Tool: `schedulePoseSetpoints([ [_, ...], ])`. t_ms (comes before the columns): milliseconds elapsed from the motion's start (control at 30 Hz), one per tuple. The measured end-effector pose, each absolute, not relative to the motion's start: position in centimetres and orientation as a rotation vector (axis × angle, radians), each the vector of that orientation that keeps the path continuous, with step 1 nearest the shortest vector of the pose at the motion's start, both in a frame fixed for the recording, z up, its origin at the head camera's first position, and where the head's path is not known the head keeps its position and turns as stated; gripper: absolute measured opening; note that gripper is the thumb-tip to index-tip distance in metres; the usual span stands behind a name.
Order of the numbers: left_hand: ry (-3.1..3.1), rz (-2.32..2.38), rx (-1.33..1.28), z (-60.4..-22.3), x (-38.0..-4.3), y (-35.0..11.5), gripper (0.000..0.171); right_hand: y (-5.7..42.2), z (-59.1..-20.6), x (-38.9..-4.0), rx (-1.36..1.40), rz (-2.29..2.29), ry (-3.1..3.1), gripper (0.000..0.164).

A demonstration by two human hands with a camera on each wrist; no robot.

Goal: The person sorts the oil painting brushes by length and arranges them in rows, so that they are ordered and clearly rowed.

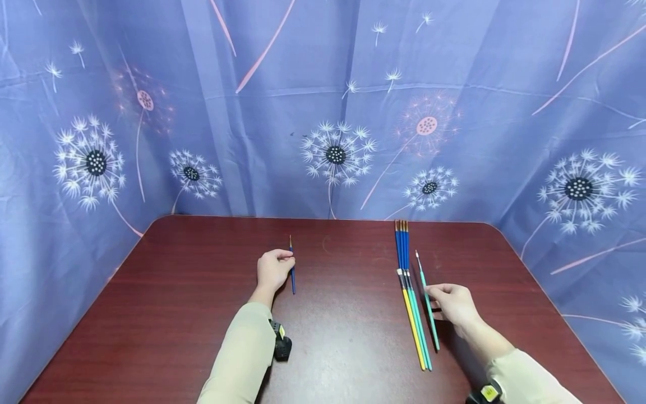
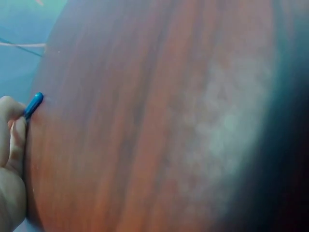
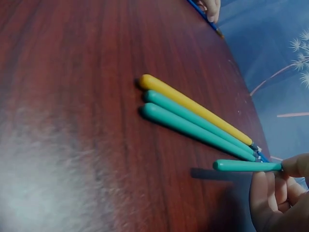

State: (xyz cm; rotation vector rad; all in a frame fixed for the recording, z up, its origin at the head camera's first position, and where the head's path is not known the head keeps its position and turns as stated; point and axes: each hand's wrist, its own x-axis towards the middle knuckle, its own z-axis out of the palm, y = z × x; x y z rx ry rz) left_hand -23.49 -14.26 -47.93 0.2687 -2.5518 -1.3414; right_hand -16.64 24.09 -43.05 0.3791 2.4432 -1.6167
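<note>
My left hand (image 1: 272,272) pinches a thin blue paintbrush (image 1: 294,285) between thumb and fingers, its bristles pointing to the far edge. In the left wrist view the blue handle end (image 2: 34,104) sticks out past the fingers. Over on the right, my right hand (image 1: 454,303) pinches a green paintbrush (image 1: 432,325) around mid-handle. The right wrist view shows that green handle (image 3: 246,166) apart from its shadow, raised above the table. Just left of it lie a yellow paintbrush (image 1: 413,328) and two green paintbrushes (image 1: 420,331), side by side.
Several blue paintbrushes (image 1: 402,249) lie in a row beyond the yellow and green ones, bristles toward the far edge. The dark red wooden table (image 1: 343,325) has rounded far corners. A blue curtain (image 1: 272,151) with dandelion prints hangs behind it.
</note>
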Motion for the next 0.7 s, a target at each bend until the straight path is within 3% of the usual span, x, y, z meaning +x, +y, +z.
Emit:
schedulePoseSetpoints([
  [700,-2.579,-1.160,0.430,-46.7,-23.4,-12.6,0.023,24.3,-43.1,-15.6,0.327,-1.367,2.602,0.031],
])
